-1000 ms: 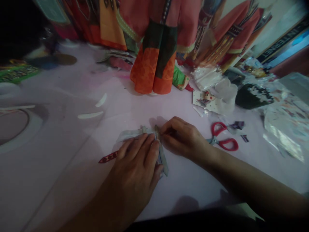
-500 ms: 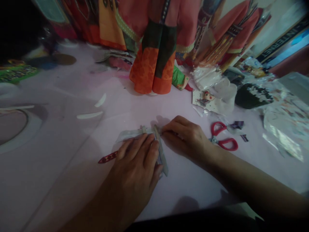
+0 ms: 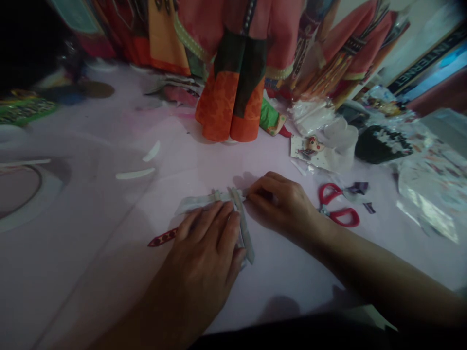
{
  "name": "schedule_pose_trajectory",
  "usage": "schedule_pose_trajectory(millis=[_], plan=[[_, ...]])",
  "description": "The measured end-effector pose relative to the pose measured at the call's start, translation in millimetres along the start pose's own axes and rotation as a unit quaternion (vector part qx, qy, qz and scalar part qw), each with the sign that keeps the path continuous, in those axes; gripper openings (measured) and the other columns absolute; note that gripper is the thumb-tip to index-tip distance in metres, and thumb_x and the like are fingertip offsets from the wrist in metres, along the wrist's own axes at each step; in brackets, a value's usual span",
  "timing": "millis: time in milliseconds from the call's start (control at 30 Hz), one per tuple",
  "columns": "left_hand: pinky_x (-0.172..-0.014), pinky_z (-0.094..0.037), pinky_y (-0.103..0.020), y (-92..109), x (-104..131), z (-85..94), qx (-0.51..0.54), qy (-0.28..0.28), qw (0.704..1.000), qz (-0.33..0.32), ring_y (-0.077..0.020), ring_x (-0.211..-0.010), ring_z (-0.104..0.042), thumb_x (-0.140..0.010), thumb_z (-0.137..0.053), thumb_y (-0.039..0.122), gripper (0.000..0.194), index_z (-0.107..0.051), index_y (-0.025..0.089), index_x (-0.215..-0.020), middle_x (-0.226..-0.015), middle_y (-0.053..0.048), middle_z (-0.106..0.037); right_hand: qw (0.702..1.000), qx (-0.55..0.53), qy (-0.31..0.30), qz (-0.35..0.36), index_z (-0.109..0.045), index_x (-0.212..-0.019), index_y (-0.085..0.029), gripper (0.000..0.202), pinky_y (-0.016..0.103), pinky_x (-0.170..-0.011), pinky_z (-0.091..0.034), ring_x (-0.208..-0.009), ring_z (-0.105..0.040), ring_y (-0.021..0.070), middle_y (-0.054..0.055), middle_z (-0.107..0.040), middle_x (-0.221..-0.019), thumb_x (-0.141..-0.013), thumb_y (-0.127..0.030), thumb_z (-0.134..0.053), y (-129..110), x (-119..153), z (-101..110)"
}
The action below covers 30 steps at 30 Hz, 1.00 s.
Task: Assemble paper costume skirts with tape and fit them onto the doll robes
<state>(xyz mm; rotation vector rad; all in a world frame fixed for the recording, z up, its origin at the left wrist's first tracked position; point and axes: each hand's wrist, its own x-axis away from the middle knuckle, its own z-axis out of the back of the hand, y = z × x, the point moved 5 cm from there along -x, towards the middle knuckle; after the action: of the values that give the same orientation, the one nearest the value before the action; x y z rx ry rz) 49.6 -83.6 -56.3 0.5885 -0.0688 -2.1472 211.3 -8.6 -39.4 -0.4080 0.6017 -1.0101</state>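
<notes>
On the bench point(image 3: 80, 243), the left hand point(image 3: 200, 248) lay flat — fingers together — over a whitish piece point(image 3: 193, 203). The right hand point(image 3: 280, 201) pinched narrowly, its hold unclear, beside a grey strip point(image 3: 245, 236); a red patterned strip point(image 3: 163, 238) poked out leftward.

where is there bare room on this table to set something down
Widest: the near left of the table, bordered by the white ring, red strip and left hand. Smaller: between the white strips and skirt; between left hand and right forearm. Crowded: the right, from the card to the plastic and scissors; the back, lined with costumes.
</notes>
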Motion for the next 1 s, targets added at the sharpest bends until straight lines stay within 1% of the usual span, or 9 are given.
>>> schedule_pose_trajectory(millis=[100, 167, 367, 533, 633, 767, 900, 1000], plan=[[-0.107, -0.046, -0.058, -0.2, -0.4, -1.0, -0.001, -0.005, 1.000, 0.002, -0.0357, -0.132, -0.059, -0.100, -0.048, 0.025, 0.038, -0.060, 0.007, -0.131, -0.143, -0.018, -0.063, 1.000, 0.001, 0.005, -0.015, -0.068, -0.080, -0.015, 0.010, 0.022, -0.061, -0.043, -0.064, -0.053, 0.0080, 0.000, -0.058, -0.079, -0.085, -0.006, -0.066, -0.1, -1.0, 0.8], [-0.107, -0.047, -0.058, -0.5, -0.6, -0.8, -0.001, -0.005, 1.000, 0.003, -0.0358, -0.132, -0.059, -0.100, -0.048, 0.025, 0.038, -0.060, 0.007, -0.131, -0.143, -0.019, -0.063, 1.000, 0.001, 0.004, -0.018, -0.067, -0.080, -0.015, 0.011, 0.022, -0.061, -0.042, -0.064, -0.052, 0.0080, -0.001, -0.057, -0.078, -0.085, -0.006, -0.066, 0.1, -1.0, 0.7], [-0.106, -0.048, -0.057, 0.1, -0.5, 0.5, 0.001, -0.001, 1.000, 0.000, -0.0355, -0.130, -0.060, -0.100, -0.048, 0.025, 0.037, -0.061, 0.007, -0.130, -0.141, -0.018, -0.064, 1.000, -0.011, -0.001, -0.014, -0.067, -0.081, -0.015, 0.009, 0.023, -0.064, -0.043, -0.067, -0.054, 0.0086, 0.000, -0.059, -0.080, -0.089, -0.009, -0.065, 0.5, -0.5, 0.2], [-0.106, -0.048, -0.058, 0.3, -0.6, -0.1, -0.006, -0.001, 1.000, -0.001, -0.0357, -0.130, -0.060, -0.100, -0.047, 0.025, 0.037, -0.060, 0.007, -0.130, -0.141, -0.019, -0.064, 1.000, -0.006, 0.004, -0.012, -0.065, -0.081, -0.016, 0.009, 0.022, -0.062, -0.043, -0.065, -0.053, 0.0085, -0.001, -0.059, -0.078, -0.087, -0.009, -0.065, -1.0, -0.4, -0.7], [-0.107, -0.047, -0.058, 0.3, -0.8, -0.6, -0.003, -0.004, 1.000, -0.002, -0.0355, -0.132, -0.059, -0.101, -0.047, 0.026, 0.037, -0.060, 0.007, -0.129, -0.142, -0.019, -0.063, 1.000, -0.008, 0.008, -0.012, -0.066, -0.085, -0.016, 0.007, 0.022, -0.061, -0.043, -0.064, -0.053, 0.0081, -0.001, -0.060, -0.078, -0.086, -0.009, -0.065, -1.8, 0.5, -2.1], [-0.106, -0.047, -0.058, 0.0, -0.6, -0.3, -0.005, 0.001, 1.000, 0.002, -0.0354, -0.131, -0.060, -0.100, -0.047, 0.026, 0.036, -0.060, 0.008, -0.129, -0.140, -0.019, -0.065, 1.000, -0.003, 0.010, 0.003, -0.067, -0.083, -0.015, 0.005, 0.021, -0.062, -0.043, -0.066, -0.054, 0.0081, -0.001, -0.059, -0.078, -0.087, -0.012, -0.066, -3.0, 1.7, -4.4], [-0.107, -0.046, -0.057, 0.0, -0.4, -0.5, -0.009, 0.002, 1.000, 0.001, -0.0348, -0.131, -0.060, -0.100, -0.047, 0.025, 0.036, -0.059, 0.008, -0.129, -0.140, -0.019, -0.065, 1.000, 0.004, 0.011, 0.012, -0.063, -0.079, -0.016, 0.009, 0.021, -0.061, -0.041, -0.064, -0.052, 0.0073, -0.001, -0.058, -0.077, -0.088, -0.013, -0.065, -2.8, 2.0, -7.5], [-0.107, -0.046, -0.057, -0.2, -0.6, -0.7, -0.009, -0.002, 1.000, 0.001, -0.0344, -0.132, -0.059, -0.100, -0.046, 0.025, 0.036, -0.059, 0.009, -0.129, -0.141, -0.019, -0.064, 0.999, 0.017, 0.030, 0.004, -0.058, -0.077, -0.017, 0.012, 0.022, -0.059, -0.040, -0.063, -0.050, 0.0078, -0.002, -0.057, -0.075, -0.084, -0.010, -0.065, -1.8, 1.5, -8.2]])
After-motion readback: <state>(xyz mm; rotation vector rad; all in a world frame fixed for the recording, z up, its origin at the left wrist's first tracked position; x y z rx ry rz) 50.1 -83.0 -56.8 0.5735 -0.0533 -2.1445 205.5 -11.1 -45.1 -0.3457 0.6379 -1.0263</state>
